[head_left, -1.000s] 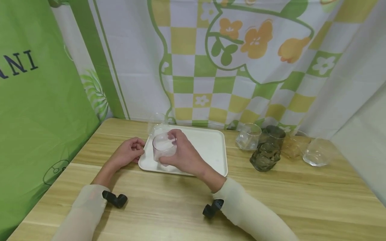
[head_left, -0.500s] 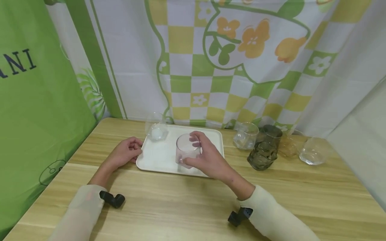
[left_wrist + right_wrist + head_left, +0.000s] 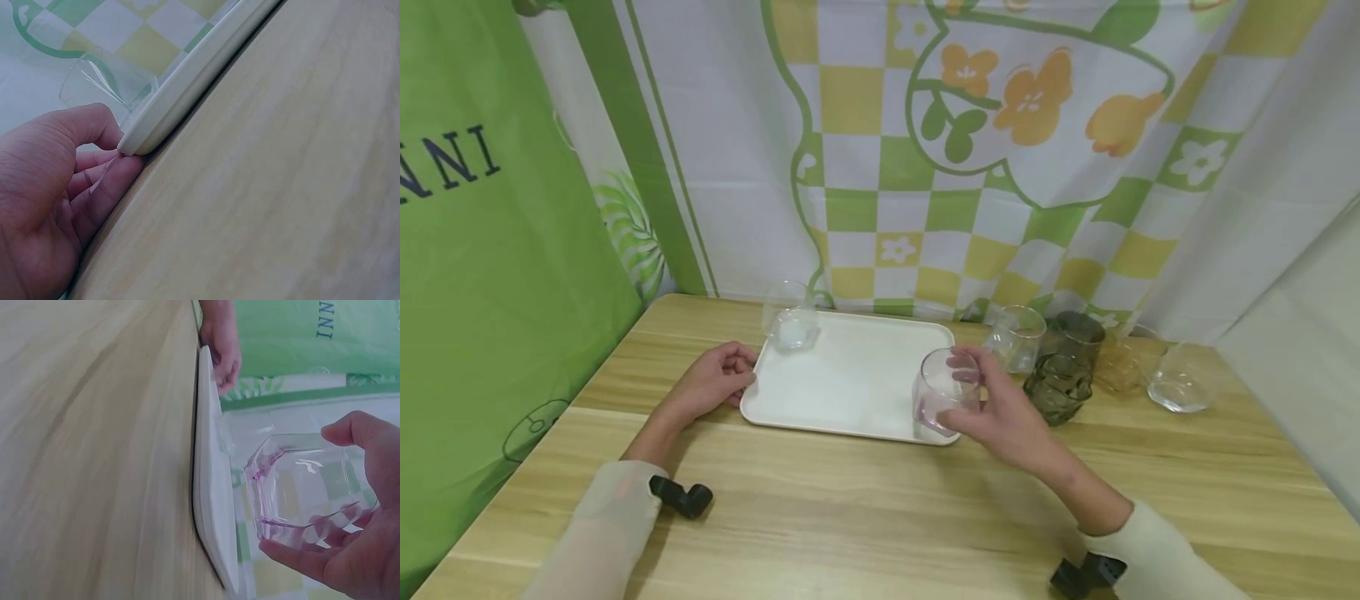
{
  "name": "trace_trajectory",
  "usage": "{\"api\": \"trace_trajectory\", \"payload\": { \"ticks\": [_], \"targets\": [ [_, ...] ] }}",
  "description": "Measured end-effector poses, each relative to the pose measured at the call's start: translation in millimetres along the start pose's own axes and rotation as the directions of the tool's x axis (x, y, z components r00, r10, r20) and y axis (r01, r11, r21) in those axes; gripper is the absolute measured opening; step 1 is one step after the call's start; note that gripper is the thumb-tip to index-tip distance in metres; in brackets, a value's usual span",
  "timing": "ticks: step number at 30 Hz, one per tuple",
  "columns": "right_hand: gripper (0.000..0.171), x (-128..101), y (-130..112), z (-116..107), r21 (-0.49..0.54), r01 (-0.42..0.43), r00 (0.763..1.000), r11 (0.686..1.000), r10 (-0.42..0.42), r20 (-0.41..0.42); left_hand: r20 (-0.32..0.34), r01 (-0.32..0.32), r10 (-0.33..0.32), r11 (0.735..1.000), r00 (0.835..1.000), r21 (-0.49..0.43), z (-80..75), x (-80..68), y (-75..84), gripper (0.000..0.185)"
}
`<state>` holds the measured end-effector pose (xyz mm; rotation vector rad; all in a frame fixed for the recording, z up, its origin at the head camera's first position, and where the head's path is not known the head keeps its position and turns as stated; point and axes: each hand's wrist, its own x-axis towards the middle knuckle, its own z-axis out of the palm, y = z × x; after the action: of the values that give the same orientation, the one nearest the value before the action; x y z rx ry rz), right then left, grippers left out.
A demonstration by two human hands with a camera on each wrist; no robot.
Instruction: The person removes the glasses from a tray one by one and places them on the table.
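Pink-tinted glass [image 3: 942, 400] sits in the right hand [image 3: 1000, 417], fingers curled round it, above the tray's [image 3: 850, 392] right front corner.

Left wrist: the left hand [image 3: 56, 187] pinches the tray's edge on the desk [image 3: 281, 187].

Right wrist: fingers [image 3: 300, 556] and thumb wrap the glass, clear of the tray.
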<state>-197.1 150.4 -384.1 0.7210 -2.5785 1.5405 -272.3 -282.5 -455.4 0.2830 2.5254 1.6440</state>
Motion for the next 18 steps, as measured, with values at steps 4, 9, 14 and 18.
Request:
{"api": "trace_trajectory", "payload": {
  "ticks": [4,9,14,18],
  "targets": [
    [0.073,-14.0,3.0,-17.4,-0.065,-0.010,0.999,0.998,0.008,-0.032,-0.001,-0.001,0.001,1.000,1.000,-0.004,0.6,-0.4,0.0,0.031],
    [0.072,-32.8,4.5,-36.8,-0.129,-0.009,0.998,0.992,0.000,-0.068,-0.003,0.000,0.000,1.000,1.000,0.002,2.7,0.7,-0.2,0.031],
    [0.070,-50.1,5.0,-53.7,-0.107,-0.060,0.996,0.992,0.052,-0.071,-0.001,-0.006,0.006,1.000,1.000,0.001,2.6,1.4,-1.0,0.031],
    [0.069,-61.9,8.7,-63.1,-0.128,-0.083,0.994,0.988,0.073,-0.081,-0.006,-0.012,0.012,1.000,1.000,0.001,2.2,1.3,-1.3,0.031]
  ]
}}
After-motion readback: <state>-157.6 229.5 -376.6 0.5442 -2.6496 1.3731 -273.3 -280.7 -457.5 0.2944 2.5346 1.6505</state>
